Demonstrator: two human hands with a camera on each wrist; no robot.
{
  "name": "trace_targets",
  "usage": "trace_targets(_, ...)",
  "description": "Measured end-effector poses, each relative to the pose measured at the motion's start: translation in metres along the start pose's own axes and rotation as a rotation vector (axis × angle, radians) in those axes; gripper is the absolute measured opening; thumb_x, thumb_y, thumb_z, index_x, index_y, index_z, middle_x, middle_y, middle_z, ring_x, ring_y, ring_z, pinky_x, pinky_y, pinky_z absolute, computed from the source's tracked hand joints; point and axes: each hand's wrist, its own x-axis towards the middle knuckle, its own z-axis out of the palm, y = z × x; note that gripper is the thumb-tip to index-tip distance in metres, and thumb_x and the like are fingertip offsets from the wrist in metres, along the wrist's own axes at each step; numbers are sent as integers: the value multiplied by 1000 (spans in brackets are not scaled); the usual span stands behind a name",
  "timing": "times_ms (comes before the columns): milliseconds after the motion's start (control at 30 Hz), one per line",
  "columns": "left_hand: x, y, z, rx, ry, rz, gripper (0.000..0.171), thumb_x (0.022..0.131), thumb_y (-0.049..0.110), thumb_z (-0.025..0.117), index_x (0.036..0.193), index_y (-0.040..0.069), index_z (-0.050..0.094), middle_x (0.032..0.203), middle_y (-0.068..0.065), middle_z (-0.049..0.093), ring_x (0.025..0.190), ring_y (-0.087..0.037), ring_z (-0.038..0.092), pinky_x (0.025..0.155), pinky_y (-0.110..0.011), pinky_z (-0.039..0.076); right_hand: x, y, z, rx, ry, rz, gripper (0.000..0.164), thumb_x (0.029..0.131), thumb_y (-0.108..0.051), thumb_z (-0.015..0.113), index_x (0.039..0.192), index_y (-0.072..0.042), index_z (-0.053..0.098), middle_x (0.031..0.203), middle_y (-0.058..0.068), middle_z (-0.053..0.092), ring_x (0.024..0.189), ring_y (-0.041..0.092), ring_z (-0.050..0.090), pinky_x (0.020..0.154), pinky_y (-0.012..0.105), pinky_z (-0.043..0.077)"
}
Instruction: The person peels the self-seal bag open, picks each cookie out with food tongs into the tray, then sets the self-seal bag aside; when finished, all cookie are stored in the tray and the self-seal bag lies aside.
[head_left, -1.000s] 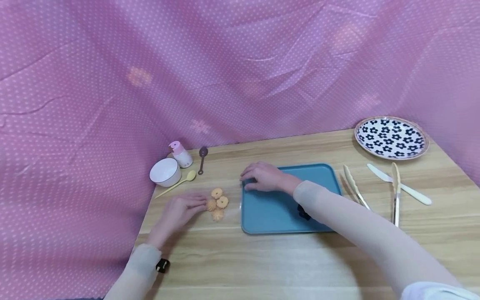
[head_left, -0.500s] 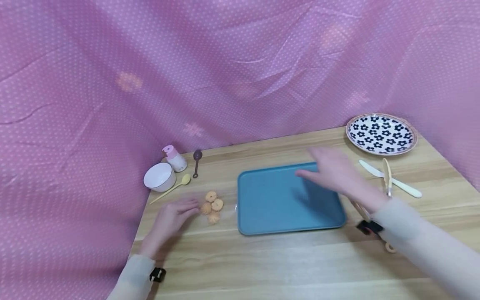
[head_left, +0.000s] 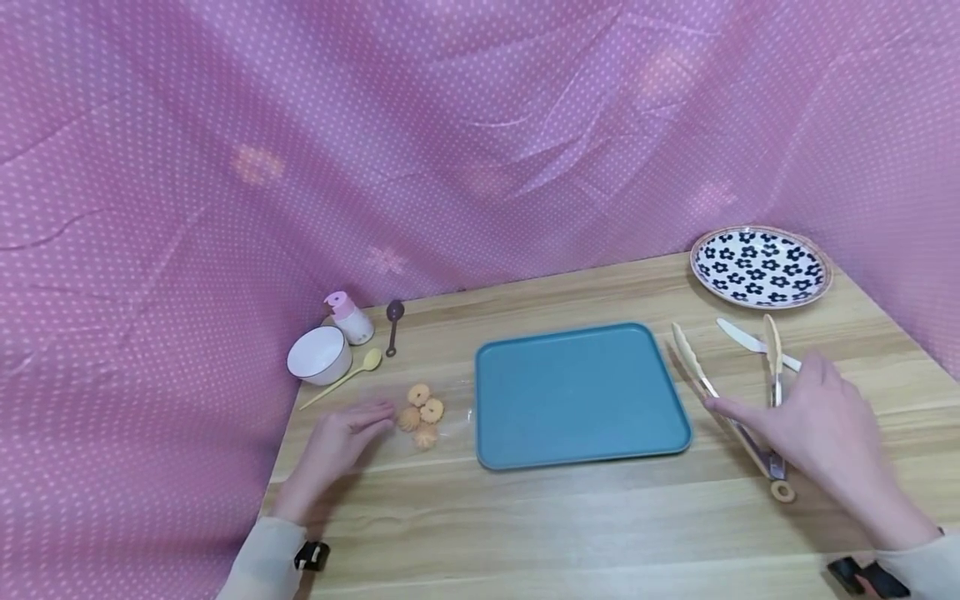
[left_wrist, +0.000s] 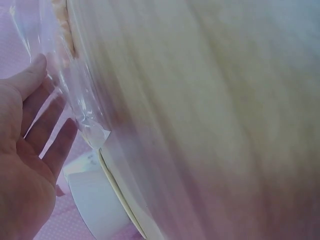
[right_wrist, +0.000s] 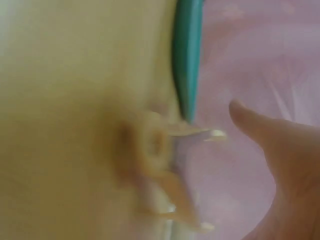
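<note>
Several round golden cookies [head_left: 431,411] lie together at left in the head view, in clear plastic wrapping [left_wrist: 82,95]. My left hand [head_left: 337,440] is beside them, fingers extended and relaxed; in the left wrist view its fingertips are right at the plastic's edge. Food tongs [head_left: 774,346] with cream tips and metal arms lie spread on the table at right. Over them is my right hand [head_left: 828,417], thumb stretched out and away from the fingers, overlapping one arm of the tongs. The right wrist view is blurred, with the tongs' ring [right_wrist: 153,142] near the thumb.
A blue tray [head_left: 581,396] lies between the hands. A white knife [head_left: 742,336] runs under the tongs; a flower-patterned plate [head_left: 761,267] sits behind. At back left are a white bowl [head_left: 319,355], pink-topped bottle [head_left: 352,321], yellow spoon [head_left: 367,361] and brown spoon [head_left: 394,312].
My right hand has left the tray's left edge and swung right to above the tongs, uncovering the tray. The left hand has stayed beside the cookies. The head view has shifted slightly.
</note>
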Motion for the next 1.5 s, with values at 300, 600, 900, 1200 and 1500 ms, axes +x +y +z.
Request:
trace_targets(300,0,-1,0,-4,-17,-18,27,88,24,79,114,19,78,125,-4,75,117,-23,72,108,-43,54,-15,10,21,82,-68,55,84,65,-84,73,88,-7,49,70,12,56,61,27,52,44,32,33)
trace_targets(600,-3,-5,0,-23,-62,-61,27,88,26,79,115,21,77,127,-3,74,120,-23,71,109,-44,53,-18,8,24,95,-143,65,79,73,-81,69,94,-6,52,68,9,58,58,24,53,45,31,34)
trace_targets(900,-9,-7,-1,-57,-91,-117,26,88,29,79,114,25,78,126,1,74,120,-20,71,108,-42,54,-15,5,22,47,-130,8,65,79,-66,75,87,-5,52,64,6,52,57,24,49,46,30,31)
trace_targets(1200,-2,-7,-1,-110,-70,-125,24,87,25,79,111,22,79,121,0,77,116,-20,73,105,-40,56,-3,-10,22,93,17,-156,67,76,-42,85,122,-3,57,99,25,66,84,45,62,59,52,46)
trace_targets(1500,-1,-5,-3,-217,-49,-268,23,87,29,80,110,24,79,120,5,77,118,-18,72,107,-35,55,12,-63,21,174,-16,-446,81,77,-30,87,142,2,52,135,30,61,119,49,59,98,69,48)
